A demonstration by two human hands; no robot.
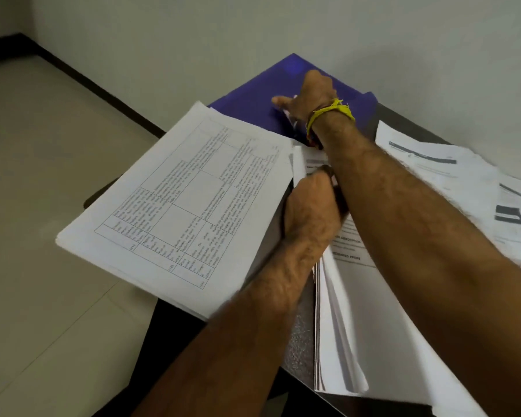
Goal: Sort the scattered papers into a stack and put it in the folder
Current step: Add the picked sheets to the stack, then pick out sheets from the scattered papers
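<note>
Your left hand (310, 206) grips the paper stack (175, 212). Your right hand (309, 94) pinches a sheet against the blue folder (253, 94) on the surface (385, 118).

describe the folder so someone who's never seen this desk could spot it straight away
Start at the dark table against the pale wall and go to its far corner. The blue folder lies flat there, beyond the stack of printed table sheets, with the right hand on it. It is the only coloured item; everything around it is white paper.
</note>
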